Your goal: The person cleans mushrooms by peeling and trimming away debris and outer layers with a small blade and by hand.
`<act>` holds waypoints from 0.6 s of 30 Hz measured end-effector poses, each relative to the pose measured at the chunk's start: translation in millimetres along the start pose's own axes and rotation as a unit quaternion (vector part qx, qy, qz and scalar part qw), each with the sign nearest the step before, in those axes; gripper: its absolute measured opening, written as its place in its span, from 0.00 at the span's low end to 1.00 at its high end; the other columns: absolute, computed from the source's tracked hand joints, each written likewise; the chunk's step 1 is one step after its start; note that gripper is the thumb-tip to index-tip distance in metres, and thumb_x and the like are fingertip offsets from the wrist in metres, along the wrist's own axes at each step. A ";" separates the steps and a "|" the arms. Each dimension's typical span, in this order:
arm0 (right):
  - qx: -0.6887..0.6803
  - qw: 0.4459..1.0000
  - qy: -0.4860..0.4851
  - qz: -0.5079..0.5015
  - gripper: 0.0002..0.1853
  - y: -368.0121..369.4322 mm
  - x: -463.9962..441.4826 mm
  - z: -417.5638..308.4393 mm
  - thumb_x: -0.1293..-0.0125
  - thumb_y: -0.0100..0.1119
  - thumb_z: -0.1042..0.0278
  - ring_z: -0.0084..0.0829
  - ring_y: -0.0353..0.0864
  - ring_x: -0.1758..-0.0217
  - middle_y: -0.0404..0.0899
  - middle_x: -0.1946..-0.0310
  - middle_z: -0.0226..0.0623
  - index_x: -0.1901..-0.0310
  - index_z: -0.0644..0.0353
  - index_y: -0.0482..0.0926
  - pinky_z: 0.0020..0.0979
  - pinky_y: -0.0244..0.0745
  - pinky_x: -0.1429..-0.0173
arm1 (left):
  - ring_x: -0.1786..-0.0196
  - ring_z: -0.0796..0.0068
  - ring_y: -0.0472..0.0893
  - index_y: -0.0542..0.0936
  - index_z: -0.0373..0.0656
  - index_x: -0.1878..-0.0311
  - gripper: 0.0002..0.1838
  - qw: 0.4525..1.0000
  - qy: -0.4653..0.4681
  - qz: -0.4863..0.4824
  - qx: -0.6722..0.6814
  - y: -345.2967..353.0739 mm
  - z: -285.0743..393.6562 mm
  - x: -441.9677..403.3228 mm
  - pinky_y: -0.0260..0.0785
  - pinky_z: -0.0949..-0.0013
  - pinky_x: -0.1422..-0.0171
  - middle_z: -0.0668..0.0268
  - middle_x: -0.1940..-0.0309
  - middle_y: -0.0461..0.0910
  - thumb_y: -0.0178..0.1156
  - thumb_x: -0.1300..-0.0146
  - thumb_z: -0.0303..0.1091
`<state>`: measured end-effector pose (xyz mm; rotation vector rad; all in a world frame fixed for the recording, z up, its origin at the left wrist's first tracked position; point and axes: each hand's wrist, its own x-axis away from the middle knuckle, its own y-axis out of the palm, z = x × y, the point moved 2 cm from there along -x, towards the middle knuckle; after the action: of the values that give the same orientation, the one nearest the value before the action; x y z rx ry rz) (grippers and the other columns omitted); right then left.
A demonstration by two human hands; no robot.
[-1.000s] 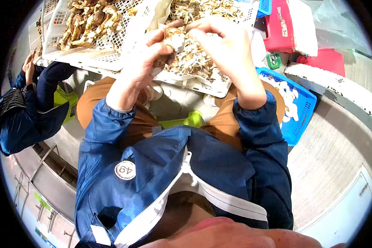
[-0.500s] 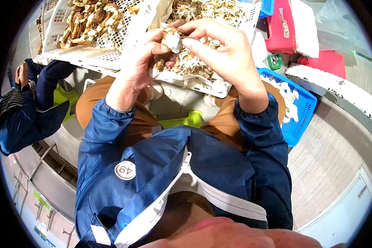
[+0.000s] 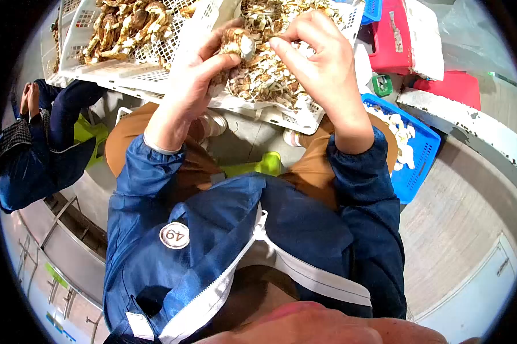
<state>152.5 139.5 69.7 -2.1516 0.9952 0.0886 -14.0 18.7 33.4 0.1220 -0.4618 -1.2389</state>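
Mushroom, brown and white (image 3: 239,45), sits gripped in our left fingers; its pale side faces our right hand (image 3: 325,66), just beside, fingers narrow, contents unclear.

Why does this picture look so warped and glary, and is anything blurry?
In the head view, the wide lens seems to bow the white ledge and leaves black corners; strong light washes out part of the left hand; shadow darkens the floor between the legs; the clear plastic sheet looks hazy, while the mushroom is only moderately sharp.
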 end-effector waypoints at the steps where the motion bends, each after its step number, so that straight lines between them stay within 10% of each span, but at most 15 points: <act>1: 0.001 1.000 -0.003 -0.022 0.07 1.1 -1.6 -5.7 0.39 0.68 0.70 0.38 0.84 0.60 0.84 0.63 0.39 0.66 0.64 0.82 0.34 0.77 0.55 | 0.43 0.73 0.79 0.68 0.34 0.28 0.33 1.000 0.019 0.017 -0.016 1.1 0.6 0.1 0.73 0.72 0.41 0.59 0.39 0.77 0.61 0.38 0.25; 5: -0.050 0.998 -0.020 -0.020 0.06 9.1 -6.8 -7.2 0.43 0.67 0.76 0.39 0.73 0.65 0.71 0.68 0.41 0.73 0.65 0.78 0.35 0.68 0.62 | 0.34 0.72 0.72 0.64 0.37 0.25 0.37 0.997 0.009 0.000 -0.079 -7.3 -6.0 -2.2 0.65 0.70 0.32 0.59 0.36 0.73 0.63 0.38 0.23; 9: -0.056 0.996 -0.071 -0.009 0.05 20.0 -5.2 -6.2 0.43 0.66 0.78 0.44 0.80 0.58 0.78 0.60 0.47 0.70 0.66 0.77 0.37 0.75 0.57 | 0.54 0.79 0.80 0.62 0.35 0.25 0.37 0.990 -0.017 0.003 -0.140 10.4 17.4 5.4 0.74 0.77 0.56 0.62 0.46 0.77 0.63 0.38 0.21; 18: 0.030 0.996 -0.079 -0.025 0.05 42.0 1.6 6.0 0.40 0.66 0.73 0.42 0.83 0.61 0.83 0.62 0.42 0.66 0.65 0.80 0.36 0.77 0.56 | 0.52 0.80 0.78 0.64 0.38 0.24 0.39 0.983 -0.009 0.002 -0.184 -2.8 -8.7 4.6 0.73 0.75 0.50 0.62 0.43 0.77 0.67 0.39 0.26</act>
<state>126.5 125.0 39.5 -2.0776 0.8432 0.1988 -11.8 12.2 25.9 -0.2047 -0.2431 -1.3019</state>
